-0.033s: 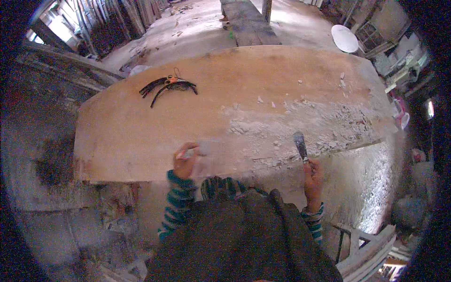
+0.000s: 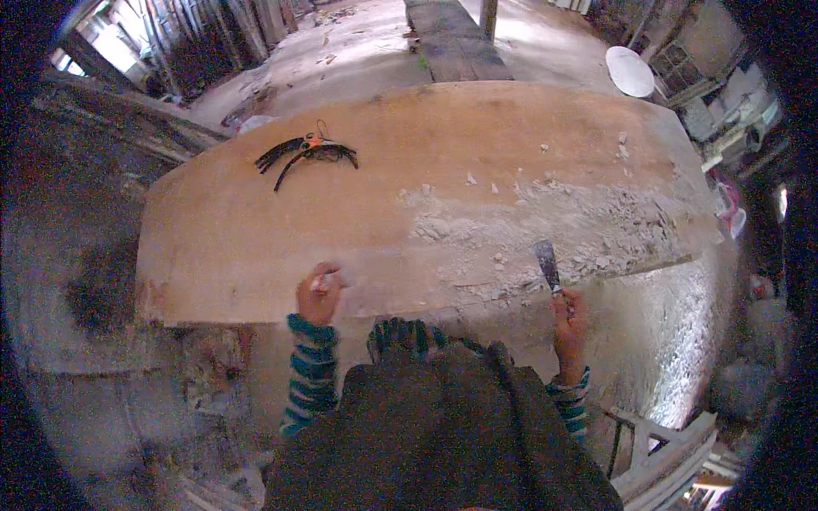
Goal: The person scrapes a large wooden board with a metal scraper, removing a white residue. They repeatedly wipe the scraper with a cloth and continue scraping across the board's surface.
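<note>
My right hand is closed around the handle of a putty knife. Its dark flat blade points away from me, over the board's near edge. At the left, my left hand is curled above the bare wood, with its fingers closed and slightly blurred. Something small and pale shows between those fingers, too unclear to name. Both hands are at the near side of a wide wooden board. White-grey flakes and powder lie thickly over its right half, around the knife's blade.
Toward the far left of the board lies a bundle of black strips with an orange part and a thin wire loop. A white round lid-like disc stands beyond the far right corner. Behind the board runs a dark plank.
My left hand has moved left and slightly toward me, still closed. My right hand and the putty knife have barely moved.
</note>
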A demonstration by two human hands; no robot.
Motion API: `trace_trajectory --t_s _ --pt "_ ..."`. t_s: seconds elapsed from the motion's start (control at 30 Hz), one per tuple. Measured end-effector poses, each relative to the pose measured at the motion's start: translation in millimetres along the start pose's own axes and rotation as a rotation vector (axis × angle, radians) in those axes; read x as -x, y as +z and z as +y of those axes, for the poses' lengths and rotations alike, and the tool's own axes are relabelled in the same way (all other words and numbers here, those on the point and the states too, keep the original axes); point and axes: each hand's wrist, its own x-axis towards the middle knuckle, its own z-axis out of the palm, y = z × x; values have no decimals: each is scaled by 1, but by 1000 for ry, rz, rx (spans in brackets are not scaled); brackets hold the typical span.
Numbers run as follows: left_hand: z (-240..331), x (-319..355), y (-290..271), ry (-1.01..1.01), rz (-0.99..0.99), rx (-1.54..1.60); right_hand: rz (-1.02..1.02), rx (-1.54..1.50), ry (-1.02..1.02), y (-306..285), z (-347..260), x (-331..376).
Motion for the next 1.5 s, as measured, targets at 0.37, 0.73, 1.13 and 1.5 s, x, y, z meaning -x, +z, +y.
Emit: trace_trajectory --t_s 0.37,0.73,1.13,1.5 --pt "21 22 233 390 -86 -304 -192 227 -128 -39 0 -33" --pt "-3 7 131 -434 -85 549 -235 339 -64 -76 22 -26" --pt "-61 61 190 75 -303 -931 -394 297 -182 -31 39 -25" --pt "69 35 229 161 -245 311 -88 386 -147 -75 32 -28"
